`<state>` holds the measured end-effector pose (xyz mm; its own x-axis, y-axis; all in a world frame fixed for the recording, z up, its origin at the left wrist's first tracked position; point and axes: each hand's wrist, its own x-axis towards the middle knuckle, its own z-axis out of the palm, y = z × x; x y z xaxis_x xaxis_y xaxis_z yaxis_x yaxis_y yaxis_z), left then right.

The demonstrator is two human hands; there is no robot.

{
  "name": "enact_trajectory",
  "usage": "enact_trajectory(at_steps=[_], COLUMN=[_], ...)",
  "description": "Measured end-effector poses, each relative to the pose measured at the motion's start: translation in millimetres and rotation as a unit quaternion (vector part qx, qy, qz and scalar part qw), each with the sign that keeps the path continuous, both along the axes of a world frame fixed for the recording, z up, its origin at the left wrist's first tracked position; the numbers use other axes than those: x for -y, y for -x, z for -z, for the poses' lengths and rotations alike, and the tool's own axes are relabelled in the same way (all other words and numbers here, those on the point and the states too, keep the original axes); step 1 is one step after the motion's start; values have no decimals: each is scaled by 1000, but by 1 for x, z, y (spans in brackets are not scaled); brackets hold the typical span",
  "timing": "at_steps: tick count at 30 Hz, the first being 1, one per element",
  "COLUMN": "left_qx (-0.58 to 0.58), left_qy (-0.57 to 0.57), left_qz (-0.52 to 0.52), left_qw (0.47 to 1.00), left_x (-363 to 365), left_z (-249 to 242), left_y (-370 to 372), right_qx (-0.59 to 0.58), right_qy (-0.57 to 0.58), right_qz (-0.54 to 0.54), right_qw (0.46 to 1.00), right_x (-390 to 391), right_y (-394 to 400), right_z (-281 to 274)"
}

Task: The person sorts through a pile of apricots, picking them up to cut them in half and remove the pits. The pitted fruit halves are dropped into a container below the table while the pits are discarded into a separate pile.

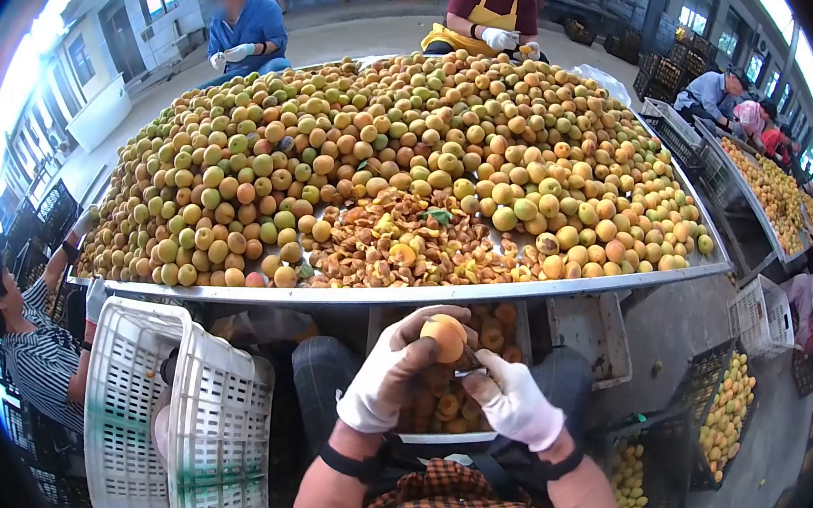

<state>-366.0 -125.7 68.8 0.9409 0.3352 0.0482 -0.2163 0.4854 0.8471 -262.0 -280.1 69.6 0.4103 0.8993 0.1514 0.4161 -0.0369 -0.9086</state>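
Observation:
My left hand (pixel 382 378), in a stained white glove, grips an orange apricot (pixel 443 337) between thumb and fingers. Close beside it, my gloved right hand (pixel 520 408) is closed on a small metal tool (pixel 463 373); its exact kind is mostly hidden by the fingers. Below both hands, between my knees, sits a crate (pixel 444 438) holding apricots. Just beyond my hands, a heap of torn brown-and-yellow apricot scraps (pixel 398 244) lies at the front of a metal-edged table. Whole apricots (pixel 270 167), green to orange, are piled around the scraps.
The table's metal rim (pixel 509 289) crosses in front of me. A white plastic crate (pixel 221 421) stands at my left, black crates of apricots (pixel 723 413) at my right. Co-workers sit at the far side and left (pixel 46 350); others work at another table (pixel 760 186) on the right.

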Motion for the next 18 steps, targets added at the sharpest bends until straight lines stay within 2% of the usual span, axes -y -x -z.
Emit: enact_trajectory(at_steps=[2, 3, 4, 5, 6, 7, 8, 11, 12, 14, 18], left_qx=[-92, -114, -112, -79, -46, -1, 13, 39, 27, -9, -100], left_qy=[-99, -99, -99, -72, -45, -19, 64, 127, 76, 4, -85], left_qz=[77, 79, 80, 29, -20, -29, -45, -66, -38, -9, 53], left_qw=[988, 985, 986, 994, 998, 999, 997, 989, 996, 1000, 990], left_x=[-11, -12, -7, 3, 12, 18, 31, 40, 32, 19, 0], left_z=[-13, -15, -14, -12, -8, 7, 10, 10, 7, 0, -21], left_y=[3, 2, 0, -3, -5, -9, -13, -17, -14, -10, 0], right_qx=[-98, -99, -103, -106, -148, -179, -211, -221, -220, -102, -74], right_qy=[68, 69, 10, -50, -43, -71, -97, -79, -78, -28, 54], right_qz=[-35, -34, -17, 2, 17, 41, 65, 65, 64, 24, -55], right_qw=[992, 992, 995, 993, 988, 980, 971, 970, 970, 994, 994], right_x=[2, 2, -1, -3, -2, -4, -5, -1, 1, 8, 19], right_y=[-7, -6, -5, -2, 2, 8, 12, 13, 9, -2, -19], right_z=[-11, -5, 6, 13, 15, 23, 31, 30, 26, 11, -7])
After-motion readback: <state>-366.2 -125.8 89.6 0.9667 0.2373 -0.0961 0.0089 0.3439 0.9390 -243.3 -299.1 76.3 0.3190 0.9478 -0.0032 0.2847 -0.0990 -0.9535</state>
